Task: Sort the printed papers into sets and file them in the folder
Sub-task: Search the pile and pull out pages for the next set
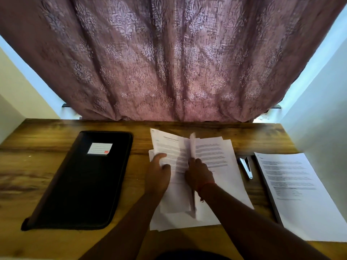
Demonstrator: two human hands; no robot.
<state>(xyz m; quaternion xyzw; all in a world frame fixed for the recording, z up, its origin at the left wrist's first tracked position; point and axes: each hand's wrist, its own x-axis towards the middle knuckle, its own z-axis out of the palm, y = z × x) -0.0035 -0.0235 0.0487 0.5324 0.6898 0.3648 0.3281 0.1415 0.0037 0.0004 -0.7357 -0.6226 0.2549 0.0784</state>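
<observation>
A loose pile of printed papers [219,162] lies in the middle of the wooden desk. My left hand [158,171] pinches a few lifted sheets at their left edge, thumb on top. My right hand [199,173] grips the raised, blurred edges of sheets in the pile's middle. A closed black folder [80,182] with a white label lies flat to the left of the pile. To the right lies a separate stack of printed papers [298,192].
A stapler [246,167] lies between the middle pile and the right stack. A mauve patterned curtain [169,62] hangs right behind the desk's far edge. Bare wooden desk [28,166] shows left of the folder and along the near edge.
</observation>
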